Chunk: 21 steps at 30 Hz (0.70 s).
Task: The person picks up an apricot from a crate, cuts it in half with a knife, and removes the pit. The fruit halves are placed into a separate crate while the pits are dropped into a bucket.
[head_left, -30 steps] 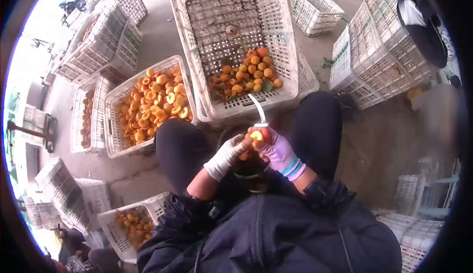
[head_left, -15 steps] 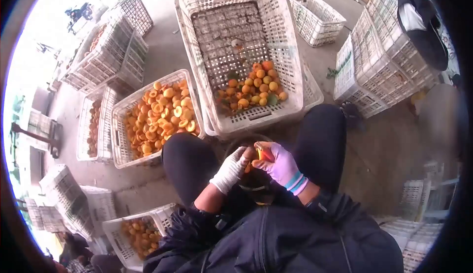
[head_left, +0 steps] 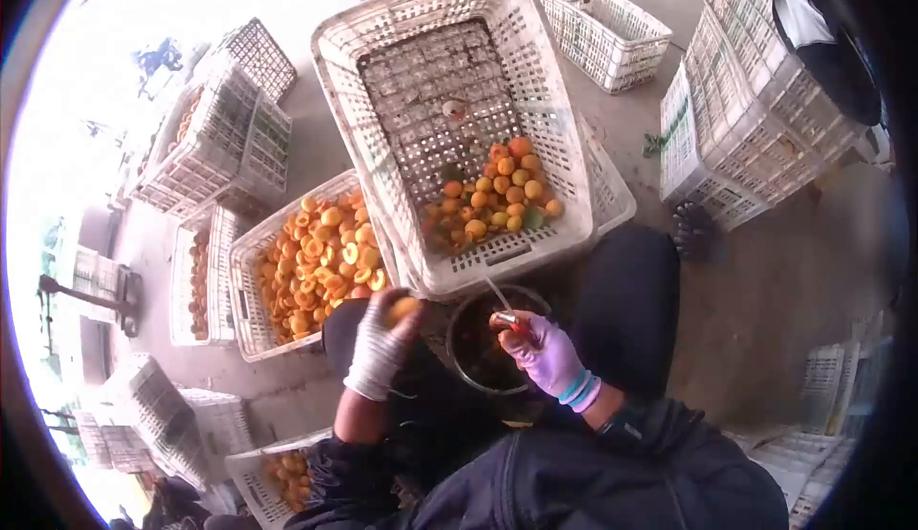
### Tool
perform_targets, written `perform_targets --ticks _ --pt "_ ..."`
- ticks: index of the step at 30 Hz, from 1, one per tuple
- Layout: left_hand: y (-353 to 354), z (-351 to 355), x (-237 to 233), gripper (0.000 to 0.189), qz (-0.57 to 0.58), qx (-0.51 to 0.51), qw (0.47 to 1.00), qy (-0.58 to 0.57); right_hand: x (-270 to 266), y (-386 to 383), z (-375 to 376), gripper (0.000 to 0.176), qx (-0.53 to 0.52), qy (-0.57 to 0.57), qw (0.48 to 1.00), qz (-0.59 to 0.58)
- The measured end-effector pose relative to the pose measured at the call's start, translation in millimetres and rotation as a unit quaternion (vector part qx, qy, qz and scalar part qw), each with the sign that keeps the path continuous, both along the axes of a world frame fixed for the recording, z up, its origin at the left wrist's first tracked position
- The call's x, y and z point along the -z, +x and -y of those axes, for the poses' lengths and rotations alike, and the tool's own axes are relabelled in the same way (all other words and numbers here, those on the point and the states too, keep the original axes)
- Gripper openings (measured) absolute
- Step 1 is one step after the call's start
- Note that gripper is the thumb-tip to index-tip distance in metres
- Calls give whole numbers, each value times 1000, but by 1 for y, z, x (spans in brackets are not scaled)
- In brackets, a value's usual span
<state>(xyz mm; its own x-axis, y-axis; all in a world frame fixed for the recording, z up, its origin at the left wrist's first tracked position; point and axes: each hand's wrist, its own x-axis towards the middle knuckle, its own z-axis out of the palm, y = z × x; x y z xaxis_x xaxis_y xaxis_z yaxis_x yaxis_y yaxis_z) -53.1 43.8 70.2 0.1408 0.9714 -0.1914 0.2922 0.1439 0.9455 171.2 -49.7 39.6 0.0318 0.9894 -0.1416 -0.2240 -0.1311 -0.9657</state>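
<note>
My left hand [head_left: 377, 348], in a white glove with bare fingertips, is closed around an apricot [head_left: 403, 310]. It is beside the crate of halved apricots [head_left: 316, 258], over my left knee. In a lavender glove with a blue-striped cuff, my right hand [head_left: 548, 356] grips a small knife [head_left: 497, 292] with a red handle, its thin blade pointing up and left. Beneath that hand, a round dark bucket [head_left: 460, 362] stands between my knees. Straight ahead, a big white crate [head_left: 564, 148] leans toward me, with whole apricots [head_left: 502, 186] gathered in its near corner.
Stacked white crates [head_left: 755, 100] rise at the right, with dark cloth draped on top. More crates [head_left: 215, 133] stand at the left. A smaller crate [head_left: 607, 38] sits on the floor at the back. Another crate with apricots [head_left: 292, 480] is by my left elbow.
My hands, together over the bucket before, have moved apart. The left has gone left with the apricot toward the halves crate; the right stays over the bucket, and the knife blade now shows.
</note>
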Motion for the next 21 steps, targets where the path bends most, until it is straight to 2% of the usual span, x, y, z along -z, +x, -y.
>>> perform_targets --ticks 1,2,3,5,6,7,9,10,11,13,14,16,19,21 --pt "-18 -19 11 44 -207 -51 953 214 4 3 -1 40 27 -18 999 -29" --pt "-32 -39 -1 52 -399 -67 833 378 -3 9 -1 33 26 -70 997 -32" --pt "-33 -52 -10 52 -382 -80 827 404 -1 12 -2 33 26 -71 996 -37" --pt "-11 -64 -15 45 -252 -27 908 333 4 17 -7 30 11 -106 984 -143" --pt "16 -63 -25 36 -201 18 945 257 -9 16 -10 29 29 -109 989 -99" --pt "31 -73 -12 29 -192 88 942 259 -8 16 -13 29 32 -111 988 -103" --pt "69 -87 3 20 -259 196 912 250 -4 20 -14 30 37 -124 984 -121" --pt "79 -105 31 24 -334 267 875 227 -5 22 -15 30 42 -128 983 -121" --pt "93 -119 49 24 -331 273 875 226 -9 25 -16 30 47 -131 982 -129" --pt "121 -141 79 31 -473 344 787 196 -10 29 -18 30 59 -136 980 -136" --pt "129 -150 94 31 -469 349 787 198 -9 30 -19 33 65 -136 981 -125" --pt "140 -165 119 37 -530 377 731 207 -7 35 -20 34 62 -144 978 -135" --pt "147 -174 135 38 -557 398 712 156 -6 40 -22 34 65 -163 972 -158" --pt "150 -181 142 41 -565 383 721 119 -3 41 -23 33 62 -173 972 -144"
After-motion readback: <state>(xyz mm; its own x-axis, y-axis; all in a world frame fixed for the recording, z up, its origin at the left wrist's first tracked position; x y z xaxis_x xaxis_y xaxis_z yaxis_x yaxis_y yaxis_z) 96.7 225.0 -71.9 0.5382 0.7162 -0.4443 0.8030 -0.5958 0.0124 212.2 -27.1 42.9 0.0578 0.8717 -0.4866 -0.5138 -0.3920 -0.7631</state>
